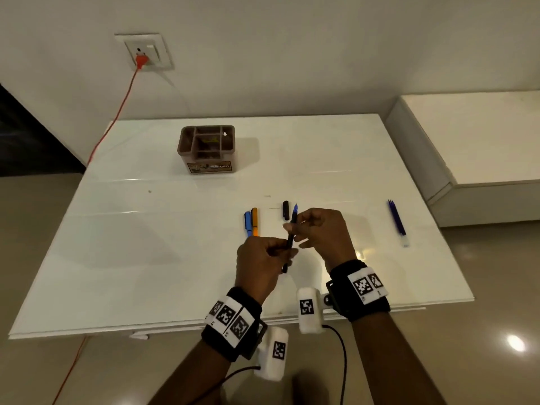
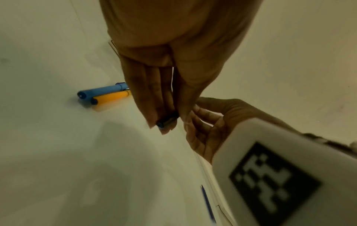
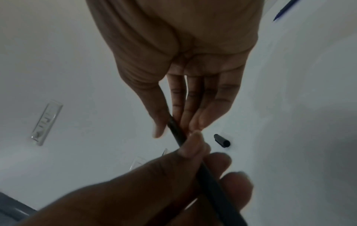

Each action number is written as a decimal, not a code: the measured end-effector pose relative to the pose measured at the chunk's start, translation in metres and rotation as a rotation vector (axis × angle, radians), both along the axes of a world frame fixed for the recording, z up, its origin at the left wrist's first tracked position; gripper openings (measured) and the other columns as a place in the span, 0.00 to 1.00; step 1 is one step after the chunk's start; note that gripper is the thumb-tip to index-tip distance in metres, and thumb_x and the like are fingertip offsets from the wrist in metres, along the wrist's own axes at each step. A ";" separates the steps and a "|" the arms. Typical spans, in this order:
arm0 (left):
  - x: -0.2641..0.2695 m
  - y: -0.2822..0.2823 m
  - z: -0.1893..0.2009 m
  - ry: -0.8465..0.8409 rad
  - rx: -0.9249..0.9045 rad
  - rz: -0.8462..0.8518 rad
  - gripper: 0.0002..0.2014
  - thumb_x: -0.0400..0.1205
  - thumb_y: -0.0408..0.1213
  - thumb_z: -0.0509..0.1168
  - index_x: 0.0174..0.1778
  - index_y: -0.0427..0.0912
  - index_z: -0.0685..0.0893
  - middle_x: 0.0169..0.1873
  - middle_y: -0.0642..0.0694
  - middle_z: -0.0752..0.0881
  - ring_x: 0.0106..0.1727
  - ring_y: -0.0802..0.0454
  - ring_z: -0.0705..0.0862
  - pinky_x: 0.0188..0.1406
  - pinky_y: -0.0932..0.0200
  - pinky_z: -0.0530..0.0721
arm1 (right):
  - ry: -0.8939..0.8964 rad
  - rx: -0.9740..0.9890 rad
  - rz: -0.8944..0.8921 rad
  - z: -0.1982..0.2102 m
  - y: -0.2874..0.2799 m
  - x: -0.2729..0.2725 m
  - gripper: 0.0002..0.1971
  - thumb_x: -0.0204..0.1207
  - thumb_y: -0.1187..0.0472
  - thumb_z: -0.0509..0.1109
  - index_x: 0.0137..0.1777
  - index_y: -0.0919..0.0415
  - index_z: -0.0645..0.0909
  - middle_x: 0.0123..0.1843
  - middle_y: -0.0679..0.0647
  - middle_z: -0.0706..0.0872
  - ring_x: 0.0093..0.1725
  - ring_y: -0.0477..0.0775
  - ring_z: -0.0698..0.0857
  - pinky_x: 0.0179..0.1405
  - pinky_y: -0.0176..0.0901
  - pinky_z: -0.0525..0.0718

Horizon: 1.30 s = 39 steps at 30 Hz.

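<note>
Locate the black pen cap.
In the head view, the black pen cap lies on the table just beyond the right hand, right of the orange pen.

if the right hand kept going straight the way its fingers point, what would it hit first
Most likely the left hand: its thumb grips the same black pen just ahead of the right hand. The black cap lies beyond, off to one side; depth is unclear.

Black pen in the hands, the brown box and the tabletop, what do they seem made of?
Black pen: probably plastic, matte dark barrel.
Brown box: likely moulded plastic, thin dividers, printed label.
Tabletop: glossy white, perhaps glass or laminate; it mirrors light.
</note>
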<state>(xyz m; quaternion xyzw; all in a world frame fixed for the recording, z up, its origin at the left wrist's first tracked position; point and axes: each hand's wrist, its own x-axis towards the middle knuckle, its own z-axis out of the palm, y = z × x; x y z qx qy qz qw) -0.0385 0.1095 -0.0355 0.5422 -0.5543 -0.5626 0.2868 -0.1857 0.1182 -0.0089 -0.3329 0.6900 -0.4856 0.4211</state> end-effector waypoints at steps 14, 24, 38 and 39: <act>0.017 -0.015 0.010 0.160 0.108 -0.237 0.10 0.81 0.30 0.74 0.56 0.30 0.92 0.42 0.33 0.94 0.42 0.40 0.94 0.42 0.53 0.94 | -0.142 -0.199 -0.064 0.003 -0.007 -0.001 0.09 0.79 0.65 0.78 0.45 0.73 0.92 0.37 0.65 0.93 0.37 0.56 0.90 0.34 0.42 0.86; 0.015 -0.013 0.006 0.110 0.046 -0.198 0.09 0.79 0.31 0.75 0.53 0.33 0.93 0.40 0.38 0.94 0.39 0.45 0.95 0.38 0.60 0.93 | -0.112 -0.198 -0.079 0.001 -0.010 0.003 0.05 0.75 0.66 0.81 0.42 0.69 0.91 0.35 0.57 0.93 0.37 0.54 0.91 0.36 0.41 0.86; 0.012 -0.014 0.003 0.042 0.024 -0.209 0.09 0.82 0.34 0.73 0.56 0.36 0.92 0.38 0.44 0.93 0.43 0.45 0.95 0.45 0.56 0.94 | -0.148 -0.180 -0.053 0.001 -0.012 0.001 0.07 0.76 0.67 0.79 0.47 0.74 0.91 0.38 0.61 0.93 0.40 0.55 0.92 0.46 0.49 0.90; 0.012 -0.014 0.003 0.040 0.026 -0.210 0.09 0.82 0.34 0.73 0.56 0.36 0.92 0.38 0.44 0.93 0.43 0.46 0.95 0.45 0.57 0.94 | -0.151 -0.165 -0.025 0.002 -0.012 -0.001 0.07 0.79 0.67 0.77 0.50 0.72 0.91 0.40 0.62 0.94 0.41 0.57 0.93 0.48 0.51 0.90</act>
